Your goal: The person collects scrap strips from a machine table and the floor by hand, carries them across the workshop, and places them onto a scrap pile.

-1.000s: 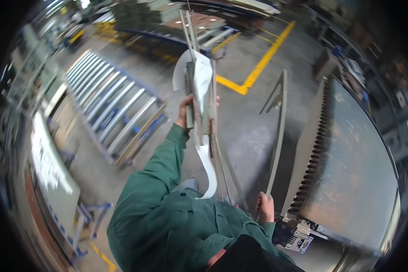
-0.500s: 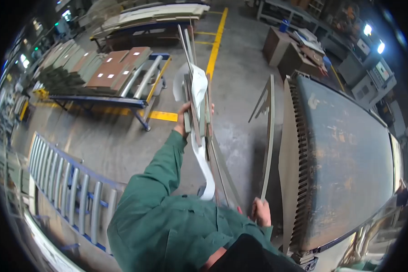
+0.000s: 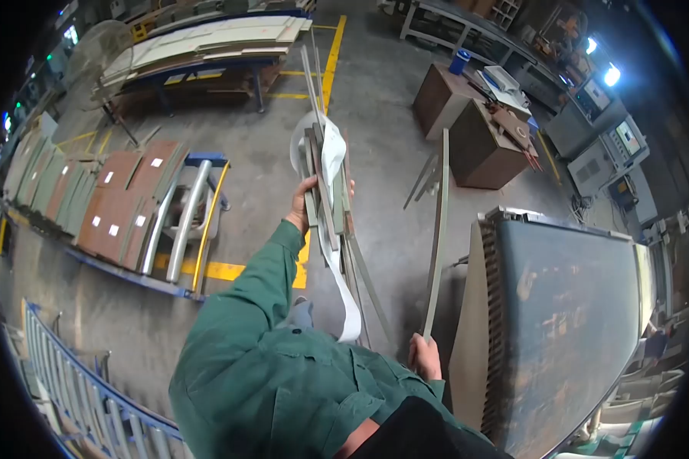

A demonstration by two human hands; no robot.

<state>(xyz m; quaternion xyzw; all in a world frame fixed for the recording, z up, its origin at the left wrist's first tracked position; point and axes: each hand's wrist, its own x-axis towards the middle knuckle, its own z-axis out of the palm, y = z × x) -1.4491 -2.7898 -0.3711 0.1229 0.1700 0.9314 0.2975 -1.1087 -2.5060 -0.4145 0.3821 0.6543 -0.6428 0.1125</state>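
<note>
My left hand (image 3: 302, 203) is wrapped round a bundle of thin grey and brown board strips (image 3: 338, 200), held upright out in front of me. Crumpled white plastic film (image 3: 333, 151) is tucked among the strips, and a white tail (image 3: 349, 310) of it dangles toward my body. Long thin pieces stick out above and below the bundle. Low on the right, my right hand (image 3: 425, 356) is closed on a long narrow strip (image 3: 439, 237) that points away from me. Shorter thin pieces lean out beside that strip's far part.
Close on the right stands a belt conveyor (image 3: 566, 306). A roller table with brown and green panels (image 3: 115, 191) is at the left, a roller conveyor (image 3: 92, 390) at lower left. Brown boxes (image 3: 486, 145) stand ahead right. Stacked boards (image 3: 207, 46) lie at the far left.
My view has moved forward and turned: the panel table has slid left and downward, and the boxes show more fully. Both hands keep their holds on the strips.
</note>
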